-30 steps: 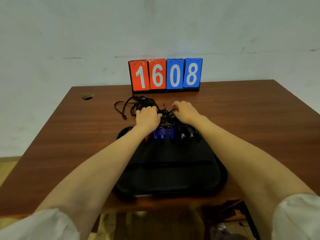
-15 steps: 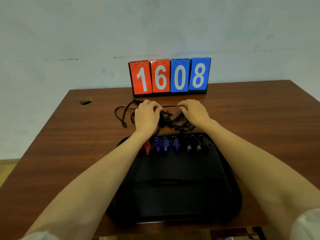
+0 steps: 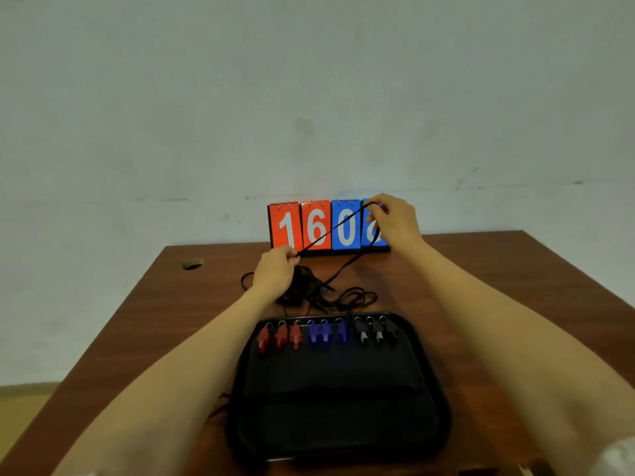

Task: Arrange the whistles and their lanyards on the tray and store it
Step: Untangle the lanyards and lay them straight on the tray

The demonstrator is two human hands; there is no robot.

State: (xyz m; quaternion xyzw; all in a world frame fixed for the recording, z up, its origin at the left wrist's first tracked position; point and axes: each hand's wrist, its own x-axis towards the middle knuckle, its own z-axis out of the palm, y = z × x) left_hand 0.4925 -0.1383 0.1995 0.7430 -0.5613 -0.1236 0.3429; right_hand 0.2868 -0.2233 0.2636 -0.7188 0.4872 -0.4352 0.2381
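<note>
A black tray (image 3: 338, 417) lies on the wooden table near me. Along its far edge sits a row of whistles: red whistles (image 3: 280, 334) at left, blue whistles (image 3: 324, 333) in the middle, black whistles (image 3: 376, 329) at right. Behind the tray lies a tangled heap of black lanyards (image 3: 309, 292). My left hand (image 3: 275, 273) pinches one end of a black lanyard cord (image 3: 330, 231) just above the heap. My right hand (image 3: 395, 219) is raised in front of the scoreboard and pinches the same cord, which runs taut between both hands.
A flip scoreboard (image 3: 328, 225) reading 1608 stands at the table's far edge against the wall. A round cable hole (image 3: 192, 264) is in the table's far left corner. Bare brown tabletop (image 3: 498, 304) lies on both sides of the tray.
My right hand has lifted up and to the right, drawing one lanyard cord out of the heap. The left hand stayed low by the heap, holding the other end.
</note>
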